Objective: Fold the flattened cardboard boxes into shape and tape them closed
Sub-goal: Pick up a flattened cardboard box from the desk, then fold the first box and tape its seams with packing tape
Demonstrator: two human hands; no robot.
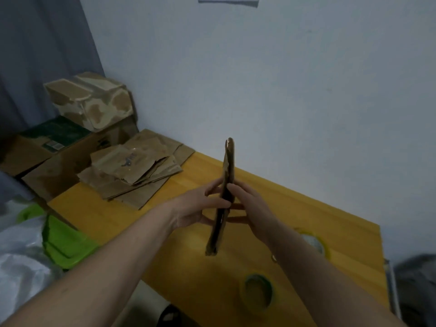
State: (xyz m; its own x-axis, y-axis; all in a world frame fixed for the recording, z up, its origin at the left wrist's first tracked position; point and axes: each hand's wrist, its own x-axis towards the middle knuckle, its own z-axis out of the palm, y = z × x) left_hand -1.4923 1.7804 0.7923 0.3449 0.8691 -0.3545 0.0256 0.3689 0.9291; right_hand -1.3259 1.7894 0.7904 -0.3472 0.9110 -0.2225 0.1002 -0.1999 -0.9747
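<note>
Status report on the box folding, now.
Both hands, left and right, grip one flattened cardboard box edge-on above the table. Still flat, untaped. Nothing in the way.

A flattened box (224,194) stands edge-on between the left hand (195,208) and right hand (254,213) above the table (179,246), a stack of flattened boxes (134,168) beyond-left of the hands, two tape rolls (258,291) nearer-right.

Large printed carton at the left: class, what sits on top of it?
A taped-up small box sits on the large carton, covering part of its green-printed top; what is printed beneath cannot be seen.
</note>
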